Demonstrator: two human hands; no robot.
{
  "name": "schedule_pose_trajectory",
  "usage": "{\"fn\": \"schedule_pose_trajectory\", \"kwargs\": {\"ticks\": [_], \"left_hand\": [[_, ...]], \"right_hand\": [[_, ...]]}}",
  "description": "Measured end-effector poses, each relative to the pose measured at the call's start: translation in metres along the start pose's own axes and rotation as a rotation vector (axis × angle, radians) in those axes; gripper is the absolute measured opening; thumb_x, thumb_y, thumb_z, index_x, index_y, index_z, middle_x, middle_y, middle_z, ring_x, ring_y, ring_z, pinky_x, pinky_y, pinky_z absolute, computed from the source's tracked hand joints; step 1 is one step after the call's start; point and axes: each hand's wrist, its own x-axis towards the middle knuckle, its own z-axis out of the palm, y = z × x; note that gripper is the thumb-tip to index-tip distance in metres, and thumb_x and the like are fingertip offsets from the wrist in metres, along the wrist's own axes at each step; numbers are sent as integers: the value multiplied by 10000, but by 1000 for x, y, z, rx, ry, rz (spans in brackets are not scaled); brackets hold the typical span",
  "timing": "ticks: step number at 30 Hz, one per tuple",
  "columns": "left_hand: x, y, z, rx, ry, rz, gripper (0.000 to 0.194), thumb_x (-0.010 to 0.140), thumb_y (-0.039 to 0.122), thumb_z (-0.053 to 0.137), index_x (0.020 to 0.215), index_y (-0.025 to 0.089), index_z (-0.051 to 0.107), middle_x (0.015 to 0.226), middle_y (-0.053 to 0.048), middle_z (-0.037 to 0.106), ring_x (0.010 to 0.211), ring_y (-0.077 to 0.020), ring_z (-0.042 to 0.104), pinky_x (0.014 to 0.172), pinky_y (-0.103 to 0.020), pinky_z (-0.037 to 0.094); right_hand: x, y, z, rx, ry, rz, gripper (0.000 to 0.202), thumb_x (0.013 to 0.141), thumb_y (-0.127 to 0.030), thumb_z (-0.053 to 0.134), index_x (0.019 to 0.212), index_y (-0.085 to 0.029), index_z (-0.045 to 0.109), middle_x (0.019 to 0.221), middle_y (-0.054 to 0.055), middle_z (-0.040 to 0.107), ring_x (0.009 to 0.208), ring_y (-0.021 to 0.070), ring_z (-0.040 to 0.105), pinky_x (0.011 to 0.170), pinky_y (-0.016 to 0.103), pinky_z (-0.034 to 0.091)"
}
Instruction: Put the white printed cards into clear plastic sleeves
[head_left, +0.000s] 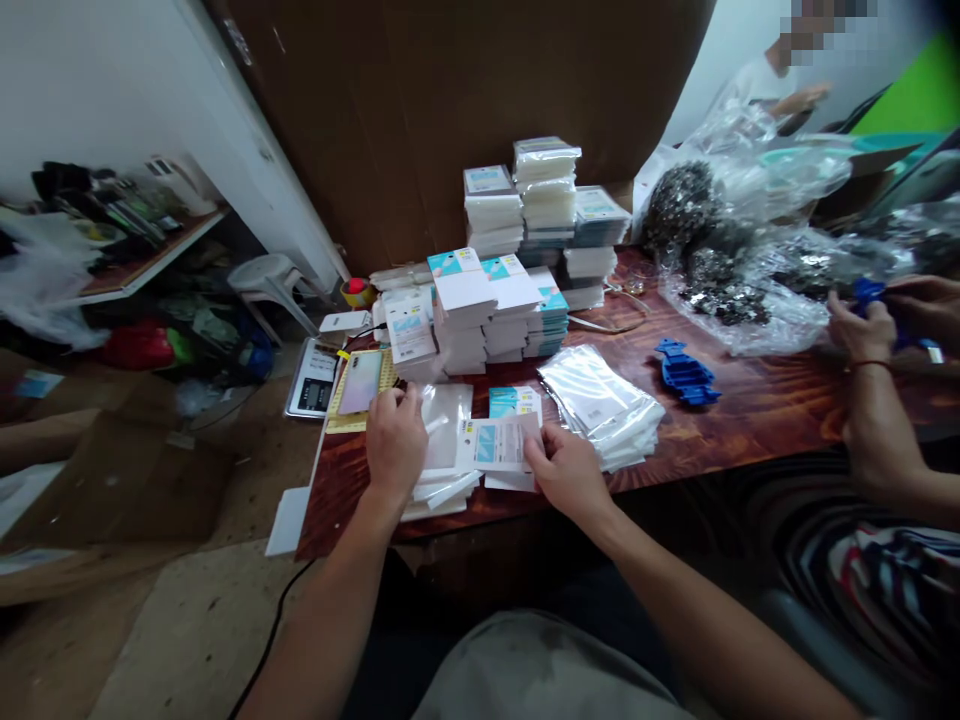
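Between my hands a printed card (501, 447) lies sideways, its left end at the mouth of a clear plastic bag (448, 415). My right hand (566, 468) pinches the card's right end between thumb and fingers. With fingers curled, my left hand (397, 435) grips the bag's left edge. More clear bags (450, 492) are piled under it. Beneath the held card sit other cards, one with a blue top (504, 402). To the right is a loose pile of bagged cards (600, 400).
Tall stacks of bagged cards (547, 190) and blue-topped cards (461, 290) stand at the back. A phone (360, 382) lies left, a blue plastic piece (685, 372) right. Beyond are bags of dark metallic bits (724, 285). A co-worker's hands (862, 325) hold blue pieces.
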Motion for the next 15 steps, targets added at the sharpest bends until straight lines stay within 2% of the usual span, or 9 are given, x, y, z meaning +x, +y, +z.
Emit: {"fn": "schedule_pose_trajectory", "kwargs": {"ticks": [1,3,6,8,10,12,15], "left_hand": [[-2,4,0,-75,35,-34,256,914,327,532,1068,198,690,1070,-146,635,1150,-316,546,1035,-452,380],[-7,13,2,-330,57,-205,232,927,362,529,1025,193,655,1019,-124,673,1022,-274,639,934,-429,482],[-12,23,11,-804,-55,-572,162,882,304,625,938,159,580,885,-109,716,808,-225,721,772,-384,574],[-13,26,19,-979,-133,-724,167,840,225,685,907,139,558,845,-119,729,784,-221,738,762,-374,592],[-13,25,26,-1013,-122,-786,173,840,202,696,906,125,556,823,-125,734,768,-222,746,752,-368,603],[-13,23,31,-995,-82,-792,179,856,219,689,913,121,551,809,-125,736,749,-228,750,723,-367,610],[-15,20,36,-956,-62,-754,194,872,255,681,919,123,547,801,-129,738,718,-233,750,687,-362,614]], "right_hand": [[1,0,4,-58,16,-20,329,866,-386,544,589,-226,466,514,-26,513,498,138,464,497,265,307],[2,1,8,-100,38,-31,335,866,-364,525,576,-232,421,494,-38,467,482,131,428,496,269,286],[5,2,1,-37,1,8,308,866,-384,530,604,-225,494,504,-29,504,484,136,466,489,258,322],[7,3,-16,61,-9,55,278,855,-410,565,674,-201,595,565,-4,592,519,148,530,487,246,369],[9,4,-37,206,59,114,266,836,-436,618,785,-178,660,618,8,642,522,146,556,467,233,396],[8,4,-57,415,123,184,291,811,-457,672,876,-174,667,592,-11,630,452,123,519,409,214,374],[4,2,-69,718,11,296,342,773,-464,737,936,-178,643,561,-39,602,364,89,455,328,183,325]]}}
